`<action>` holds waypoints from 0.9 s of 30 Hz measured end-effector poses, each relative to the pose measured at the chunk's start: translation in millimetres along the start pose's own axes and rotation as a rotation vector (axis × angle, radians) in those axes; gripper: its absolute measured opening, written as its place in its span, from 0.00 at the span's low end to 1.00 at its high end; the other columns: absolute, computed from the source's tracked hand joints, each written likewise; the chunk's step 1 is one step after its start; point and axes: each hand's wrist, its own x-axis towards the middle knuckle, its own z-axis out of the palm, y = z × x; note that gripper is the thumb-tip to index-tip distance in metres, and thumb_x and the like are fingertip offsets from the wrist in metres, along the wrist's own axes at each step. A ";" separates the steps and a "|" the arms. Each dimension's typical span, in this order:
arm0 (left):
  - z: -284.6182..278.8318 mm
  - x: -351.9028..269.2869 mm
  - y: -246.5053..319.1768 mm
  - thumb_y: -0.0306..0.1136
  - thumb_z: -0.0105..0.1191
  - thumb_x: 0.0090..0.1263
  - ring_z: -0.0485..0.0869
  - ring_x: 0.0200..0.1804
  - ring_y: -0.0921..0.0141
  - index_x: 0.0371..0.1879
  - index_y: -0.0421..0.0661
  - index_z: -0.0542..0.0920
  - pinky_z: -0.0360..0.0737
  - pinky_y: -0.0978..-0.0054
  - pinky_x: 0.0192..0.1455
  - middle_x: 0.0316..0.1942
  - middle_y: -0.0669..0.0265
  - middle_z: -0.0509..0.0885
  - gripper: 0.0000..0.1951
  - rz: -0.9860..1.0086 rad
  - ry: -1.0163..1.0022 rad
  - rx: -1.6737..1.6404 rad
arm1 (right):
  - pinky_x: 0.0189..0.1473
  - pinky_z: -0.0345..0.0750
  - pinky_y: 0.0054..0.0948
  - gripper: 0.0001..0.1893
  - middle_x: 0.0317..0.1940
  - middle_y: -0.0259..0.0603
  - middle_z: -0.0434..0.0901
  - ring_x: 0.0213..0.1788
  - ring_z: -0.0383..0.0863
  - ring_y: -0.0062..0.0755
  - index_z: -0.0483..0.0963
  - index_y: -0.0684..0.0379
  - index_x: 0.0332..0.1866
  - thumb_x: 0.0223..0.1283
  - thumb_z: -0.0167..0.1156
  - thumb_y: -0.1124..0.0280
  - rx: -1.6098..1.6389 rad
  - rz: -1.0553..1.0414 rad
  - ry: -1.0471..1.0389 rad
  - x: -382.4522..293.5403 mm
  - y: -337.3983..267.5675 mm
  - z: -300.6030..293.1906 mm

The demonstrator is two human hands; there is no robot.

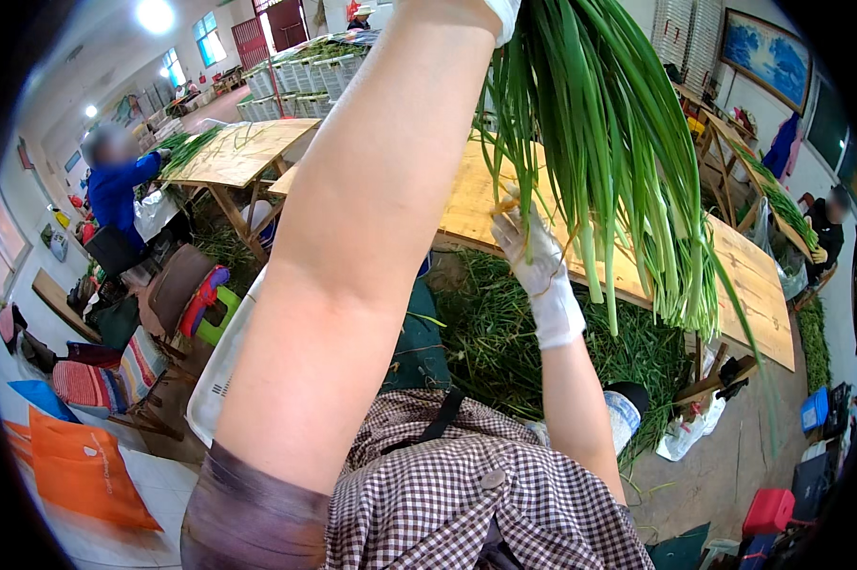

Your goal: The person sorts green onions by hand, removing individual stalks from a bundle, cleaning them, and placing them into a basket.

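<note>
A large bunch of long green leafy stalks with pale ends (606, 142) hangs over the plywood table (749, 285), leaf side up and pale ends down to the right. My left arm is raised high across the view; of my left hand (505, 18) only the white glove's edge shows beside the top of the bunch, and its fingers are hidden or cut off. My right hand (531, 246), in a thin white glove, is lifted at the table's near edge, under the hanging leaf tips. Yellowed, withered leaves (506, 206) are at its fingertips.
Cut greens (499, 342) cover the floor below the table. A white plastic crate (211, 385) stands at my left. A person in blue (118, 189) works at another table (250, 149); a person in black (825, 231) sits at the far right. Stacked crates (307, 78) stand behind.
</note>
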 end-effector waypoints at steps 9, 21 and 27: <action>11.5 -2.1 3.8 0.31 0.52 0.61 0.83 0.47 0.61 0.35 0.43 0.86 0.73 0.63 0.56 0.36 0.56 0.86 0.10 -0.019 0.050 -0.077 | 0.40 0.79 0.29 0.08 0.34 0.38 0.84 0.37 0.82 0.29 0.79 0.62 0.40 0.64 0.57 0.70 -1.469 -0.225 -0.406 -13.1 -3.7 55.0; 31.0 -15.0 -28.6 0.29 0.50 0.62 0.84 0.45 0.60 0.34 0.42 0.86 0.76 0.65 0.53 0.35 0.55 0.86 0.10 -0.081 0.055 -0.136 | 0.51 0.79 0.25 0.12 0.36 0.40 0.86 0.42 0.84 0.26 0.82 0.65 0.42 0.57 0.70 0.70 -0.957 -0.106 0.177 -129.2 -3.8 -16.0; 33.2 -23.2 -31.4 0.28 0.49 0.63 0.84 0.44 0.60 0.34 0.41 0.86 0.77 0.65 0.52 0.35 0.54 0.86 0.10 -0.076 0.041 -0.130 | 0.59 0.74 0.36 0.24 0.47 0.47 0.84 0.54 0.80 0.40 0.82 0.61 0.47 0.51 0.72 0.54 -1.274 -0.297 0.329 -118.9 -51.7 67.7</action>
